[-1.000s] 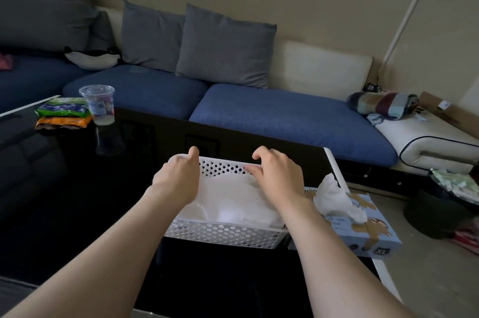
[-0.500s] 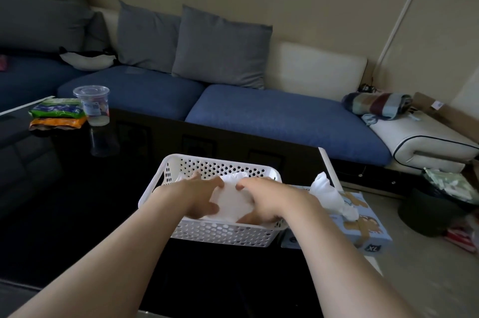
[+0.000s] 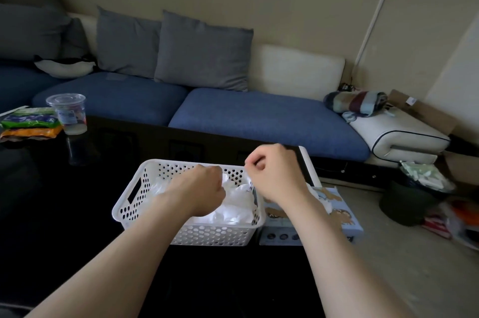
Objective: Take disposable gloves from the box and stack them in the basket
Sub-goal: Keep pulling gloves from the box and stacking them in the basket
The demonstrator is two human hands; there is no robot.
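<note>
Head view: the gloves [image 3: 233, 207] lie in a loose white heap inside the basket [image 3: 129, 205], and the top glove [image 3: 228, 179] is the one in hand. The left hand [image 3: 201, 189] sits low over the basket's middle with its fingers curled down into the heap. It reads as gripping that glove, though the fingertips are hidden. The right hand [image 3: 272, 174] is above the basket's right rim, thumb and forefinger pressed together on what looks like a thin edge of the same glove.

Half a second ago both hands were close together, down in the basket on the glove. The right hand has since risen and drawn off to the right. This suggests the glove is being pulled out flat for the stack, not that a new one is being fetched.

The box [image 3: 347, 219] stands touching the basket's right side, its opening hidden by the right forearm. Both rest on a black table [image 3: 64, 227]. Far left of the basket are a plastic cup [image 3: 66, 113] and snack packets [image 3: 28, 124], and beyond the basket is a blue sofa [image 3: 259, 120].
</note>
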